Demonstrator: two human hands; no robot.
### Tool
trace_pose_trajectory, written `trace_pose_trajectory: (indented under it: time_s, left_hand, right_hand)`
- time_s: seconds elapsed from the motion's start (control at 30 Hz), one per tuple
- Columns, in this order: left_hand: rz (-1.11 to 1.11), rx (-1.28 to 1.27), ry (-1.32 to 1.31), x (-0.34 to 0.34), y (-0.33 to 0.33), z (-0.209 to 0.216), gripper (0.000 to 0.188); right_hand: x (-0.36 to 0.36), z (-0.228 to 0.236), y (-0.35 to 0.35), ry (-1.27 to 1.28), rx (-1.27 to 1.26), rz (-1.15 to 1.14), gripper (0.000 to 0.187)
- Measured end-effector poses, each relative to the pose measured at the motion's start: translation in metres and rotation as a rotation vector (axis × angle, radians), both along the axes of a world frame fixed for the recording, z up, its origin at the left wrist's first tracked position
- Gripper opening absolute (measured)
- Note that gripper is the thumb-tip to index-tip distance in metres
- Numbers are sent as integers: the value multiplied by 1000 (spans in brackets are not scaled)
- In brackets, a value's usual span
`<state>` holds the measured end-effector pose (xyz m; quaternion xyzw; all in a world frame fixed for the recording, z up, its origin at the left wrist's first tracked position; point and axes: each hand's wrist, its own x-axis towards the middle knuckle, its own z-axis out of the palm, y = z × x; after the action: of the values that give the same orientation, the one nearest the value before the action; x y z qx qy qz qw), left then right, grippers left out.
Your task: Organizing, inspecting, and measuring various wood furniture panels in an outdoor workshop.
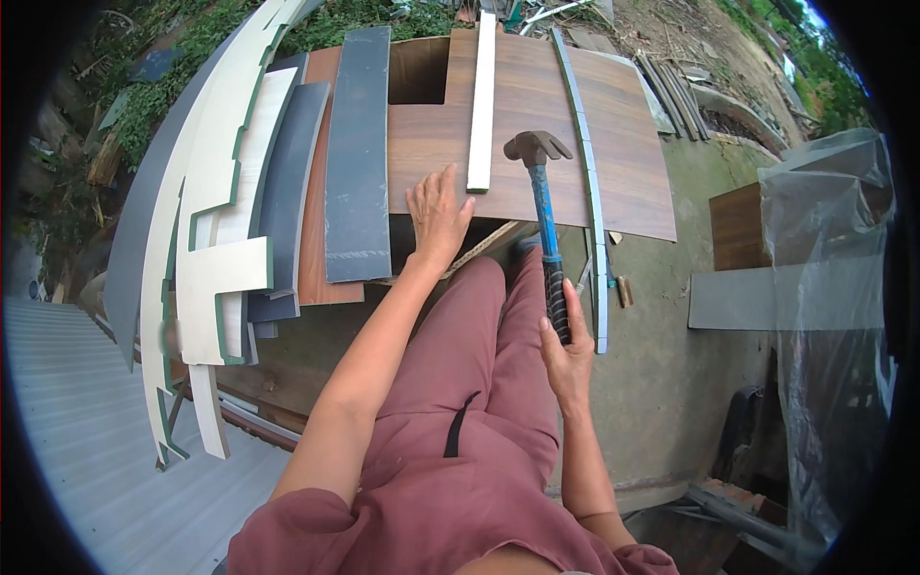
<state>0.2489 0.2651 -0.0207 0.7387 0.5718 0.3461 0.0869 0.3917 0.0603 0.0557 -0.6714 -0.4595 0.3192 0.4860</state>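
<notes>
My right hand (569, 355) is closed around the black ribbed grip of a claw hammer (544, 213). The hammer stands nearly upright in the picture, its rusty head at the top and its handle blue below. My left hand (439, 218) rests with fingers stretched out on the near edge of a brown wood-grain panel (623, 144). Its thumb points toward the near end of a white strip (481, 105) that lies lengthwise on the panel. A long light-blue strip (580, 125) crosses the panel right of the hammer head.
Left of my left hand lie a dark grey board (359, 153), a reddish-brown board (318, 211) and several cut white panels (225, 266) with green edges. Clear plastic sheeting (829, 287) hangs at the right beside a grey board (733, 300). Corrugated metal (86, 412) fills the lower left.
</notes>
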Motion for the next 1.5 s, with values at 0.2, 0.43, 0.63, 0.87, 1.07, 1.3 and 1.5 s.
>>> trace_pose_trajectory:
  time_s: [0.2,0.43,0.63,0.87,1.07,1.3,1.5]
  left_hand:
    - [-8,-24,-170,-19,-7,5,54]
    - [57,-25,-230,-27,39,12,51]
    - [111,-273,-190,42,85,37,79]
    - [173,-315,8,90,109,8,78]
    - [82,-324,-157,56,101,16,68]
    - [111,-65,-288,-41,22,55,66]
    - [220,-54,-201,-119,-28,42,65]
  right_hand:
    - [-12,-8,14,-153,5,66,59]
    - [-18,-9,-5,75,-108,4,55]
    - [5,-39,-53,178,-155,-125,52]
    - [-2,-50,-111,221,-260,-174,46]
    - [-3,-40,-126,260,-318,-168,45]
    - [1,-37,-127,242,-248,-154,45]
    - [-3,-30,-131,285,-250,-137,46]
